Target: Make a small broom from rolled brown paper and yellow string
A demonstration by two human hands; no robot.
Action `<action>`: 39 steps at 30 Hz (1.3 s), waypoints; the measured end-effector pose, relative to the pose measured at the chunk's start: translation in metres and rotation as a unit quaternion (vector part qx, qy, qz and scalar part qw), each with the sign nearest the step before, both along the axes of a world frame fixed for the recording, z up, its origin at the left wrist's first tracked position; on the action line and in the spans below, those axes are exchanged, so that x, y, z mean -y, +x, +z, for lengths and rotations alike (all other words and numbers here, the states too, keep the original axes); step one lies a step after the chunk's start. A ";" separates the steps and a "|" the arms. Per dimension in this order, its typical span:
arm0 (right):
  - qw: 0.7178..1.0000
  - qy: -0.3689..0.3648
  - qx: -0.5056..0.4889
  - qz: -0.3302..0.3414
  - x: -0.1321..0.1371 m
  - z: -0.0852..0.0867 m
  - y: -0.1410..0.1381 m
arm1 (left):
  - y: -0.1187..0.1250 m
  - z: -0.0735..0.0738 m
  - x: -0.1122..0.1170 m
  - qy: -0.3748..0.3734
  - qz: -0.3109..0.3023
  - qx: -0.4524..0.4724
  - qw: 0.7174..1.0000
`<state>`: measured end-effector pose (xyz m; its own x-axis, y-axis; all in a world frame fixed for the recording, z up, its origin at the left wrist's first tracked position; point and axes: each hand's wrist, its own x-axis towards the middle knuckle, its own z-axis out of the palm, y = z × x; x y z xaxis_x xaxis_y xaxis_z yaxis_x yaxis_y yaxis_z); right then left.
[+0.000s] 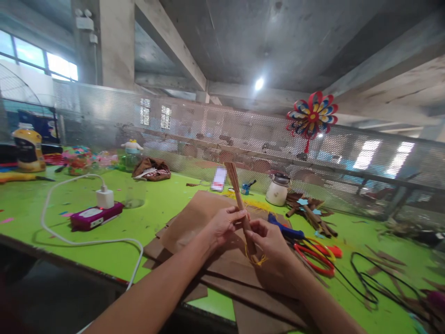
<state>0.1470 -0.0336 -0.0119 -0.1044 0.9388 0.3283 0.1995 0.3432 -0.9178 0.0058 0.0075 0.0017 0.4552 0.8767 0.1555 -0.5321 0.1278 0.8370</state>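
Note:
A rolled strip of brown paper (238,190) stands slightly tilted between my two hands, its top end fanned into layers. My left hand (225,223) pinches it around the middle. Lower down, the fingers of my right hand (266,236) are closed on the same roll. Yellow raffia-like strands (257,260) hang at its bottom end. Beneath my hands lie stacked sheets of brown paper (194,218). Just right of my right hand rests a blue-handled tool (287,230), probably a glue gun, beside scissors with red-orange handles (314,260).
On the green table (174,188), a white cable (45,208) runs to a purple power strip (97,215) at left. A lidded jar (277,191) and a pile of brown paper pieces (309,211) stand behind the tools. Black cable (361,283) curls at right. A perforated metal partition (208,134) borders the back.

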 end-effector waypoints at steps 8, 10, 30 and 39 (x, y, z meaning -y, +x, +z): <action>0.998 -0.048 0.027 -0.023 -0.007 -0.010 0.005 | 0.004 -0.004 -0.001 -0.006 0.053 -0.010 0.999; 0.997 -0.057 0.025 -0.038 -0.009 -0.012 0.005 | 0.005 -0.004 0.000 -0.006 0.060 -0.014 0.998; 0.991 0.025 0.093 -0.089 -0.004 -0.007 -0.001 | 0.007 -0.014 -0.003 -0.018 0.036 -0.057 0.998; 0.992 0.046 0.098 -0.071 -0.001 -0.008 -0.001 | 0.008 -0.009 0.001 -0.008 0.039 -0.020 0.999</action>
